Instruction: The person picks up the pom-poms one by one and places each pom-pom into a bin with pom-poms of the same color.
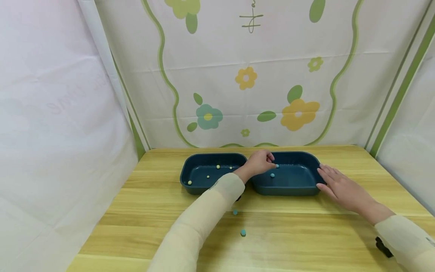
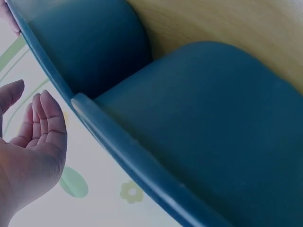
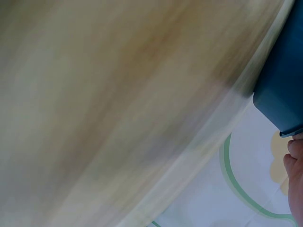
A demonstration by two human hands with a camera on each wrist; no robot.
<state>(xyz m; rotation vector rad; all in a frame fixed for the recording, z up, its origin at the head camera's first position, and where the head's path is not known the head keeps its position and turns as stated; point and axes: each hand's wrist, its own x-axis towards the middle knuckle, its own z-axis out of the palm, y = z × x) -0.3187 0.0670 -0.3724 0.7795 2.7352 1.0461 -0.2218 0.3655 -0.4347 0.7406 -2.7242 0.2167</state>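
Observation:
Over the near-left part of the right dark blue tray (image 1: 287, 191) is my left hand (image 1: 259, 163). In the left wrist view, the left hand (image 2: 38, 142) has its thumb apart from its gently bent fingers, and nothing shows between them. One small blue ball (image 1: 277, 166) appears beside its fingertips; another blue ball (image 1: 272, 175) lies on the tray floor. My right hand (image 1: 343, 189) touches the tray's right end with extended fingers. In the right wrist view, only part of the right hand (image 3: 296, 163) shows, at the rim.
A second dark blue tray (image 1: 197, 191) stands at the left, holding several small yellow balls, one yellow ball (image 1: 189, 183) near its front corner. Two blue pieces, a farther one (image 1: 235, 212) and a nearer one (image 1: 243, 233), lie on the wooden table (image 1: 136, 223). Behind hangs a flowered cloth (image 1: 224, 56).

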